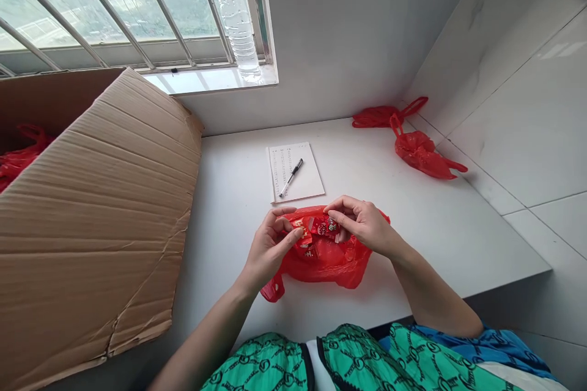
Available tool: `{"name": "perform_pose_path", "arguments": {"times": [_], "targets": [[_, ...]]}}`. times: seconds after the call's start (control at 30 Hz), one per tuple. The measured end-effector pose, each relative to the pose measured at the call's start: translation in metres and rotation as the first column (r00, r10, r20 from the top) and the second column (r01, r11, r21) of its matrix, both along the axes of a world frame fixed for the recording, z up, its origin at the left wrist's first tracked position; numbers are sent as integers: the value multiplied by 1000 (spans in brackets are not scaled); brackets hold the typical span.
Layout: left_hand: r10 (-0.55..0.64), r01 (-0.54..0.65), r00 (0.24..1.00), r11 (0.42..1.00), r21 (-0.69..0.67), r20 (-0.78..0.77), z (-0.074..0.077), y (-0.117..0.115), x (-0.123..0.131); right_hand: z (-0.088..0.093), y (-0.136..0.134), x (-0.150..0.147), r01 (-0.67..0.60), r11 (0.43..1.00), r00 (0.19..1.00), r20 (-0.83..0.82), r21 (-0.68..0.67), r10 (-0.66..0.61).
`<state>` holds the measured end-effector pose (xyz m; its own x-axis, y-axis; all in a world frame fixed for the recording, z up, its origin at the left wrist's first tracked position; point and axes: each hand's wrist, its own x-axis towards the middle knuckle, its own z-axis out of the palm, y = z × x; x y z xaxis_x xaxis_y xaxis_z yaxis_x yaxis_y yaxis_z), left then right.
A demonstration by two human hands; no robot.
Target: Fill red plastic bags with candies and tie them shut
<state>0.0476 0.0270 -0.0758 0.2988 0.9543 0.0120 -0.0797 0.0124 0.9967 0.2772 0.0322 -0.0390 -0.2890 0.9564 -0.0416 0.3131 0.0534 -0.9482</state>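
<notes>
Left hand [270, 247] holds red bag [330, 266] mouth open; right hand [362, 226] pinches packets [324, 228] there, hands close, worktop [229, 195] beneath.

The left forearm [206, 333] and right forearm [433, 290] are angling inward from the lower corners, bringing the left hand [270, 247] and right hand [362, 226] close together. The left wrist [244, 278] is bending, while the right hand is arching palm-down, its fingers [342, 215] curling forward.

Head cam looked forward and down over the near edge of the desk [440, 250], close above the left hand [270, 247] and right hand [362, 225].
</notes>
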Motion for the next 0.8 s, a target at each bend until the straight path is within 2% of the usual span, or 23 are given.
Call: {"name": "perform_pose_path", "arguments": {"times": [0.17,0.4,0.7,0.8], "targets": [[-11,13,998,999,-35,55,1,-1,-1,-4,1,-4,-20,999,996,-89,-45,16],[-70,72,992,997,16,-107,4,-3,-3,-9,1,-6,-72,992,984,-170,-107,53],[-82,83,992,996,14,-101,6,-2,-1,-10,-2,-5,-26,999,994,-108,-48,20],[-75,77,994,997,21,-81,3,-2,-1,-7,-2,-6,-54,999,998,-14,-7,53]]}}
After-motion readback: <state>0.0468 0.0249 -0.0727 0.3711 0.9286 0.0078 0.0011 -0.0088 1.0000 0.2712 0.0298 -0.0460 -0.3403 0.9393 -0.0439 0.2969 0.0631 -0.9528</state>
